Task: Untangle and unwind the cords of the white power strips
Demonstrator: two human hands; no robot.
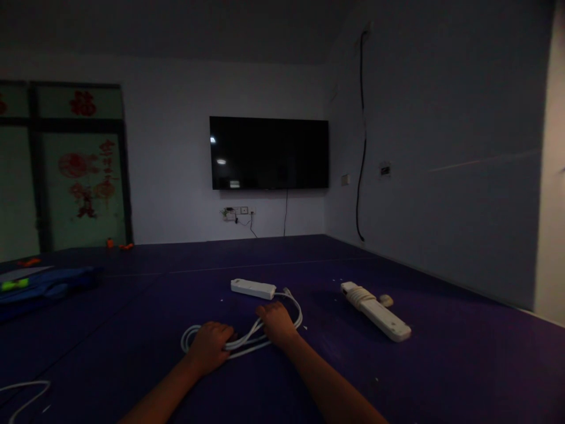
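A white power strip (253, 288) lies on the dark purple tabletop (282, 388), its white cord (247, 340) gathered in long loops in front of it. My left hand (212, 346) is closed around the left part of the looped cord, with a small coil sticking out past it. Toward the other end of the loops, my right hand (276, 323) grips the cord near the power strip, fingers curled over it. Both sets of fingertips are partly hidden. The strip itself is touched by neither hand.
A second power strip (379, 313), its cord wound around one end, lies to the right. Blue cloth (53, 284) rests at the left, and another white cable (26, 386) enters at lower left. Small orange things (110, 242) sit at the far edge. A television (269, 153) hangs beyond.
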